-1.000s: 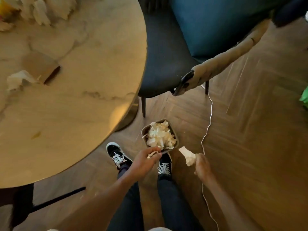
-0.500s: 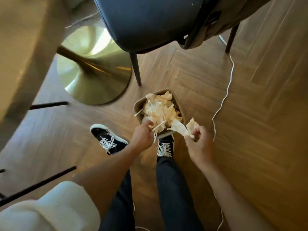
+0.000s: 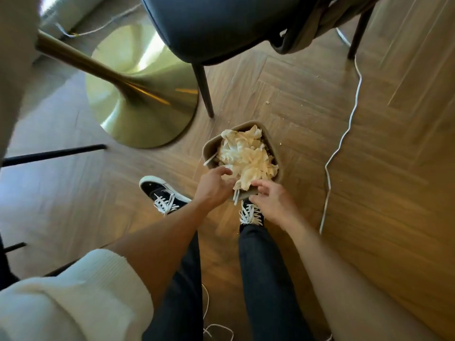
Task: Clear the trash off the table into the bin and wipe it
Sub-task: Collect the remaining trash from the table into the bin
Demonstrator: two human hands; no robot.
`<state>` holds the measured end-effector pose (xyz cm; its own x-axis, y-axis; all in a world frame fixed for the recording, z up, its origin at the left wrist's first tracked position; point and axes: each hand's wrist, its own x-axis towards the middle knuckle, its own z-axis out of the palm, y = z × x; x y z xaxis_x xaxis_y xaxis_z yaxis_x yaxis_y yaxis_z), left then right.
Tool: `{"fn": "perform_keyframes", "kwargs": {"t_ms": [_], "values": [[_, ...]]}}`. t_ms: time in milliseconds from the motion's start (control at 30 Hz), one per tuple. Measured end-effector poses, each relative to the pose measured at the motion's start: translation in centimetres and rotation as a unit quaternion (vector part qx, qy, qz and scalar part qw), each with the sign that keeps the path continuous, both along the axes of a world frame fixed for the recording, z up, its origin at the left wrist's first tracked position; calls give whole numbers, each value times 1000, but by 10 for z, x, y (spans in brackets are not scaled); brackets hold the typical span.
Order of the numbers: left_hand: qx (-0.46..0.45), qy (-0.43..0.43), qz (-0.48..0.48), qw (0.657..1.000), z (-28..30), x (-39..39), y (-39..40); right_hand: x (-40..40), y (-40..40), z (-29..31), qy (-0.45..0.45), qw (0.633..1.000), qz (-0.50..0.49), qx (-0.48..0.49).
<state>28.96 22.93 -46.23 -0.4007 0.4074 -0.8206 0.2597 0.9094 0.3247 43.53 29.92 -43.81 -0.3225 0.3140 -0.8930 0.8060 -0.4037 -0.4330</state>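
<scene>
since half a second ago your right hand [image 3: 273, 204] has come in from the bin's right side to its near rim, and the crumpled piece it was carrying now lies on the paper heap; your left hand [image 3: 213, 187] has barely shifted at the near left corner of the bin.

from the head view, the small tan bin [image 3: 208, 148] stands on the wooden floor [image 3: 384, 168], just ahead of your right shoe [image 3: 251, 214] and to the right of the brass table base [image 3: 138, 94]. it is heaped over the rim with crumpled paper trash [image 3: 246, 156]; a pale stick-like piece [image 3: 209, 160] juts over its left rim and another hangs over the near rim between your hands.

your left hand sits on the near left rim with its fingers curled over the edge of the paper; whether they actually pinch anything, you cannot tell. your right hand is loosely spread, fingertips [image 3: 258, 184] touching the near edge of the paper heap, gripping nothing that shows.

your left shoe [image 3: 163, 195] is set off to the left. a dark chair [image 3: 211, 28] stands beyond the bin, with a tan cloth [image 3: 320, 23] draped at its right. a white cable [image 3: 344, 134] trails across the floor to the right of the bin. small crumbs [image 3: 267, 102] lie on the floor beyond it.
</scene>
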Motion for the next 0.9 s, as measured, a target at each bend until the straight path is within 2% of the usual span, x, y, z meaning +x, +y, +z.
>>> {"fn": "perform_keyframes", "kwargs": {"t_ms": [167, 467, 633, 900], "values": [[21, -9, 27, 999, 64, 0, -7, 6, -4, 50, 7, 1000, 1, 17], [128, -34, 104, 986, 219, 2, -35, -6, 9, 181, 48, 995, 38, 82], [202, -26, 110, 973, 295, -7, -61, -31, 5, 249, 82, 988, 20, 126], [294, 26, 211, 932, 371, -54, -114, -113, -8, 339, 158, 965, 81, 192]]}}
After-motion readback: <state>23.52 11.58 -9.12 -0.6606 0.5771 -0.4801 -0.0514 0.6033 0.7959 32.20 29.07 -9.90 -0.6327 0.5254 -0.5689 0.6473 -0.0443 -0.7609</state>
